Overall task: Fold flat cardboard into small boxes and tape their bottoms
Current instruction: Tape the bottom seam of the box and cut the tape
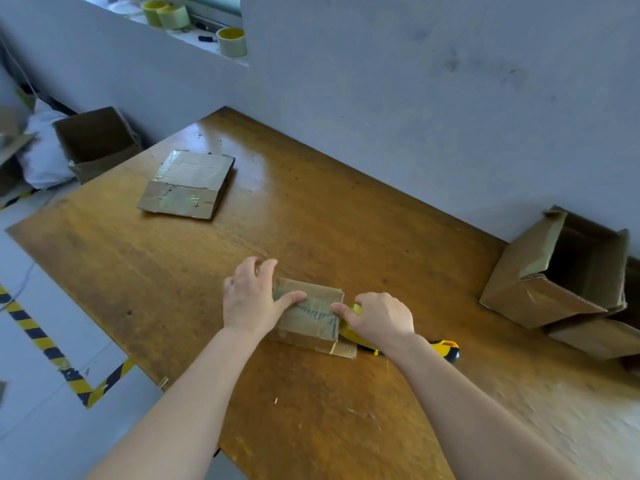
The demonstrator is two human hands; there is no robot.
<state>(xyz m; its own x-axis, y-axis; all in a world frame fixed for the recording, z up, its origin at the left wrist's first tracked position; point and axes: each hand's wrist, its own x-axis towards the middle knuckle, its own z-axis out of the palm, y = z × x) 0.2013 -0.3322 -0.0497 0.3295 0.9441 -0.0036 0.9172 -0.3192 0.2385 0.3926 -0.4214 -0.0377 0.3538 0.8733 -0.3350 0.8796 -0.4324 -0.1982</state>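
1. The small box (308,315) lies bottom-up near the table's (173,289) front edge, long axis running between the hands.
2. Left hand (251,299) presses flat on the box's left end, fingers spread.
3. Right hand (381,322), touching the box's right end, grips a yellow tape dispenser (446,349).

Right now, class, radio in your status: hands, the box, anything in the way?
Left hand pressing flat on the small box. Right hand at its right edge, on the yellow tape dispenser. Tape laid along the top. Nothing in the way.
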